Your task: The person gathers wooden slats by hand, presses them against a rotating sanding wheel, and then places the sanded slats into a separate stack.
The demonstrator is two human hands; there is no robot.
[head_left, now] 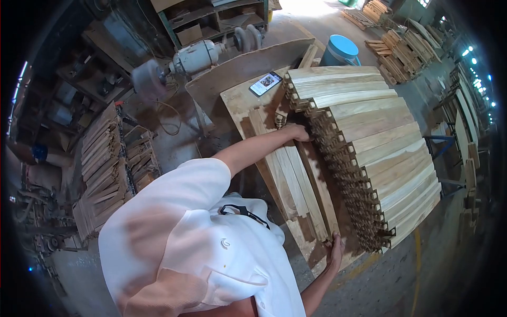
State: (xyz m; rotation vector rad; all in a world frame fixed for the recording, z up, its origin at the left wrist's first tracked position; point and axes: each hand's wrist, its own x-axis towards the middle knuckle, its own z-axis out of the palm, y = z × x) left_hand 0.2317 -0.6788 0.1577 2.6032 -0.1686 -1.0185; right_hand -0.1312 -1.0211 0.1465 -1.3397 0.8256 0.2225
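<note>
My left hand (298, 132) is closed at the upper end of a narrow wooden slat (320, 190), its fingertips partly hidden. At the lower end of the same slat, my right hand (336, 250) grips with fingers and thumb. Several loose pale slats (288, 179) lie side by side on the wooden worktable (236, 99), just left of it. Close by on the right rises a big stack of slats (388, 142) with notched ends facing my hands. A small notched piece (280, 121) is beside my left hand.
A lit phone (265, 83) lies at the table's upper corner. Behind the table are a blue-lidded bucket (342, 47) and a curved board (248, 63). A grinding motor (196, 56) stands at upper left. More wood is piled on a rack (103, 169) at left and on the floor (311, 26).
</note>
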